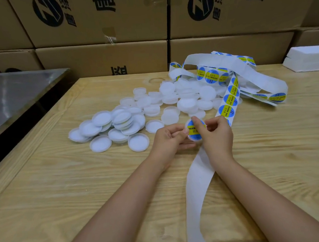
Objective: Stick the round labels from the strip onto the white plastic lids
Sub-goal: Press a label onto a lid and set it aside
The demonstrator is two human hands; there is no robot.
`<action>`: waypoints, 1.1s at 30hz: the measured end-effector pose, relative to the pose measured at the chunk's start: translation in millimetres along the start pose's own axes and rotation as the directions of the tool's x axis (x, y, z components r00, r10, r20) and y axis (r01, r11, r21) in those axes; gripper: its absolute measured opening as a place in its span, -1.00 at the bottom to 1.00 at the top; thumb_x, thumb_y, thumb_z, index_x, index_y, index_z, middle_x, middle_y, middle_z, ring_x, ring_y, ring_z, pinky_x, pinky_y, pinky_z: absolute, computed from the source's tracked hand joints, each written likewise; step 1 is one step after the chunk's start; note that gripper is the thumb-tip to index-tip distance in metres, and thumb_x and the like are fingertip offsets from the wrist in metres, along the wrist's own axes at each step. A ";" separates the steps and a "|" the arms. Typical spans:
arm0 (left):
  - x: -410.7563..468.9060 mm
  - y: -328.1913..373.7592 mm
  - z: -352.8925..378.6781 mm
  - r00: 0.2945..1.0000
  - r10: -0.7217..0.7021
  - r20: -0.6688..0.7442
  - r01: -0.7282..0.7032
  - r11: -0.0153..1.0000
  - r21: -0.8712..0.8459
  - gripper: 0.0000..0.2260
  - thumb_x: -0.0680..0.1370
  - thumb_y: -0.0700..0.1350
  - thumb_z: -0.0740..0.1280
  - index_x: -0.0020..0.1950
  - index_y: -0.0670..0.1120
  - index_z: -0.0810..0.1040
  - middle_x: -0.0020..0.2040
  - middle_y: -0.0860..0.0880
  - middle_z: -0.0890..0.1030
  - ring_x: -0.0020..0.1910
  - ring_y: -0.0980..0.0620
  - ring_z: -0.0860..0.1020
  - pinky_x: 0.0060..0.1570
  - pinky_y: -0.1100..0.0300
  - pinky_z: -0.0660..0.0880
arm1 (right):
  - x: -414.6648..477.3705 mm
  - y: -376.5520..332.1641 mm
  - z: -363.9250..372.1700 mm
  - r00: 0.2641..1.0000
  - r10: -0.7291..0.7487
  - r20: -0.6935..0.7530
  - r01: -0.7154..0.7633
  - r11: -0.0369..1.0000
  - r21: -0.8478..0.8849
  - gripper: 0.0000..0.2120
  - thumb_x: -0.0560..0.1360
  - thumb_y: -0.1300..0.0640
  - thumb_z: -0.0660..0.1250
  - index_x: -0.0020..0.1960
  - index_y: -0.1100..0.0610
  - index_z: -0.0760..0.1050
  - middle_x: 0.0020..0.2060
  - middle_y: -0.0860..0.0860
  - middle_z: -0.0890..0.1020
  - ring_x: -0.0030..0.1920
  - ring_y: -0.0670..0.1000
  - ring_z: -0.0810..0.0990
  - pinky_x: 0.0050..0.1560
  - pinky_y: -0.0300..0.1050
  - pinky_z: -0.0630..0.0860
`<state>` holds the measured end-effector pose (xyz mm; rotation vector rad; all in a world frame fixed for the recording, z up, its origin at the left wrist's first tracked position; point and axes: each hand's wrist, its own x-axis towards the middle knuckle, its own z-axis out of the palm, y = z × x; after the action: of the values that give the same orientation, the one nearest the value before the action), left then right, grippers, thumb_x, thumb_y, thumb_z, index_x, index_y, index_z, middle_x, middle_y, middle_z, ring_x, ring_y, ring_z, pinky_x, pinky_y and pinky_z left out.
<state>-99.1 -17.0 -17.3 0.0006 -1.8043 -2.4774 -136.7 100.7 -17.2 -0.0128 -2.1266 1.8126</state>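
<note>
A white lid [194,138] with a round blue and yellow label [193,130] on its top sits between both hands near the table's middle. My left hand [168,139] grips the lid from the left, fingers curled round its rim. My right hand [215,134] holds it from the right, with a finger pressing on the label. The label strip [229,101] runs from under my right hand up to a tangled heap at the back right. Its bare backing [197,184] trails down past the table's front edge. A pile of plain white lids [135,113] lies behind my hands.
The wooden table [65,184] has a raised border. Stacked cardboard boxes [98,19] wall off the back. A metal-topped surface [11,93] stands to the left across a dark gap. A white foam block [309,59] sits at the far right.
</note>
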 end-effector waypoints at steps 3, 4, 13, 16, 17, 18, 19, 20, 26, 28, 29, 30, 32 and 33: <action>0.4 -0.3 0.7 1.000 0.022 -0.009 -0.022 0.999 -0.029 -0.91 0.54 -0.26 0.30 -0.06 -0.18 0.60 -0.24 -0.10 0.69 -0.22 0.01 0.67 -0.23 0.20 0.60 | -2.6 -0.2 1.6 0.997 0.036 0.071 -0.038 0.999 0.025 -0.67 0.31 -0.11 0.50 -0.16 0.03 0.42 -0.27 -0.09 0.54 -0.33 -0.28 0.49 -0.32 -0.46 0.39; 0.7 -0.3 0.7 0.999 0.028 -0.018 -0.029 0.999 -0.043 -0.91 0.53 -0.26 0.31 -0.07 -0.18 0.61 -0.24 -0.11 0.69 -0.21 -0.01 0.67 -0.22 0.18 0.60 | -3.9 0.2 1.6 0.994 0.034 0.103 -0.039 0.998 0.046 -0.66 0.31 -0.10 0.50 -0.12 0.03 0.43 -0.24 -0.09 0.55 -0.29 -0.26 0.50 -0.29 -0.44 0.41; 2.7 4.8 -6.1 0.998 -0.012 -0.058 -0.002 0.972 -0.234 -0.86 0.56 -0.18 0.26 -0.12 -0.19 0.58 -0.17 -0.09 0.69 -0.24 0.02 0.66 -0.25 0.21 0.59 | -10.5 -4.0 0.8 0.964 -0.140 0.225 0.112 0.985 0.132 -0.66 0.35 0.17 0.52 0.01 0.06 0.43 -0.10 0.00 0.55 -0.23 -0.19 0.49 -0.18 -0.34 0.46; 4.3 7.6 -10.1 0.995 -0.061 -0.074 0.041 0.968 -0.249 -0.83 0.58 -0.19 0.23 -0.12 -0.19 0.58 -0.22 -0.08 0.68 -0.34 0.06 0.62 -0.30 0.22 0.58 | -11.3 -2.6 -1.6 0.959 -0.219 0.177 0.211 0.975 0.063 -0.75 0.40 0.16 0.47 -0.09 -0.03 0.42 -0.20 -0.05 0.55 -0.28 -0.21 0.48 -0.20 -0.39 0.43; 4.4 8.0 -10.3 0.996 -0.065 -0.065 0.049 0.972 -0.231 -0.83 0.59 -0.20 0.22 -0.10 -0.19 0.59 -0.23 -0.08 0.67 -0.35 0.07 0.60 -0.30 0.23 0.58 | -10.9 -2.3 -3.1 0.958 -0.242 0.155 0.237 0.970 0.054 -0.80 0.43 0.17 0.44 -0.11 -0.02 0.43 -0.24 -0.08 0.55 -0.30 -0.22 0.49 -0.21 -0.41 0.41; 4.4 8.1 -10.1 0.996 -0.066 -0.053 0.054 0.977 -0.205 -0.82 0.59 -0.20 0.21 -0.08 -0.20 0.59 -0.23 -0.07 0.67 -0.34 0.07 0.60 -0.30 0.23 0.58 | -10.0 -1.6 -4.5 0.956 -0.261 0.136 0.256 0.965 0.053 -0.83 0.46 0.17 0.41 -0.15 -0.01 0.43 -0.28 -0.12 0.56 -0.31 -0.23 0.50 -0.23 -0.43 0.40; 4.3 8.0 -9.6 0.997 -0.065 -0.041 0.057 0.982 -0.178 -0.82 0.60 -0.20 0.20 -0.06 -0.20 0.59 -0.23 -0.07 0.67 -0.33 0.07 0.61 -0.30 0.23 0.58 | -8.9 -0.9 -6.0 0.955 -0.274 0.118 0.269 0.962 0.054 -0.83 0.48 0.18 0.39 -0.19 -0.01 0.43 -0.31 -0.17 0.56 -0.31 -0.24 0.51 -0.24 -0.44 0.39; 4.4 7.7 -9.2 0.997 -0.066 -0.033 0.060 0.986 -0.158 -0.81 0.60 -0.19 0.19 -0.04 -0.20 0.58 -0.23 -0.07 0.67 -0.32 0.07 0.61 -0.30 0.23 0.57 | -7.8 -0.3 -6.9 0.955 -0.278 0.104 0.274 0.960 0.058 -0.80 0.50 0.19 0.37 -0.23 -0.02 0.42 -0.35 -0.18 0.56 -0.32 -0.23 0.52 -0.25 -0.45 0.39; 5.1 6.4 -10.6 0.997 -0.072 -0.027 0.068 0.990 -0.122 -0.80 0.61 -0.19 0.18 -0.01 -0.20 0.59 -0.20 -0.08 0.68 -0.25 0.04 0.64 -0.27 0.23 0.57 | -5.4 -0.5 -7.1 0.966 -0.235 0.106 0.224 0.969 0.105 -0.80 0.51 0.12 0.36 -0.26 -0.02 0.42 -0.43 -0.21 0.57 -0.38 -0.13 0.54 -0.28 -0.32 0.45; 4.5 5.7 -10.0 0.998 -0.043 -0.036 0.040 0.996 -0.084 -0.81 0.61 -0.19 0.19 -0.03 -0.18 0.60 -0.20 -0.07 0.68 -0.23 0.03 0.64 -0.25 0.21 0.58 | -4.4 -1.1 -8.1 0.972 -0.208 0.106 0.194 0.973 0.129 -0.85 0.49 0.10 0.38 -0.21 -0.04 0.45 -0.41 -0.16 0.58 -0.37 -0.09 0.54 -0.26 -0.21 0.49; 4.2 5.9 -9.8 0.998 -0.017 -0.056 0.014 0.999 -0.052 -0.81 0.61 -0.19 0.20 -0.04 -0.17 0.60 -0.21 -0.07 0.68 -0.23 0.03 0.65 -0.25 0.20 0.59 | -3.8 -1.6 -8.2 0.976 -0.191 0.105 0.175 0.974 0.147 -0.88 0.49 0.10 0.38 -0.16 -0.05 0.45 -0.40 -0.13 0.58 -0.36 -0.07 0.55 -0.24 -0.16 0.51; 4.5 6.7 -9.8 0.996 0.018 -0.092 -0.019 1.000 -0.013 -0.82 0.60 -0.20 0.21 -0.05 -0.17 0.60 -0.22 -0.07 0.68 -0.24 0.03 0.65 -0.25 0.20 0.59 | -2.3 -1.9 -8.4 0.980 -0.172 0.096 0.155 0.974 0.166 -0.88 0.49 0.10 0.37 -0.10 -0.06 0.44 -0.38 -0.10 0.57 -0.33 -0.06 0.54 -0.22 -0.12 0.51; 6.8 10.7 -11.8 0.973 0.112 -0.204 -0.093 0.991 0.098 -0.85 0.59 -0.21 0.24 -0.08 -0.15 0.60 -0.24 -0.07 0.66 -0.29 0.08 0.63 -0.26 0.20 0.60 | 3.8 -1.5 -11.4 0.988 -0.145 0.051 0.134 0.975 0.175 -0.89 0.52 0.09 0.33 0.00 -0.02 0.41 -0.32 -0.04 0.56 -0.27 -0.05 0.54 -0.18 -0.11 0.50; 8.5 13.6 -14.5 0.946 0.184 -0.268 -0.136 0.973 0.187 -0.86 0.59 -0.22 0.25 -0.09 -0.13 0.60 -0.25 -0.04 0.65 -0.31 0.12 0.61 -0.25 0.21 0.59 | 8.1 -0.8 -14.3 0.989 -0.149 0.021 0.145 0.980 0.139 -0.91 0.53 0.09 0.31 0.02 0.01 0.42 -0.28 -0.02 0.57 -0.26 -0.07 0.53 -0.16 -0.17 0.48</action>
<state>-106.1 -35.5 -8.4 0.2005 -1.8007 -2.0874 -140.5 116.0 -12.7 0.2022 -1.9619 1.8773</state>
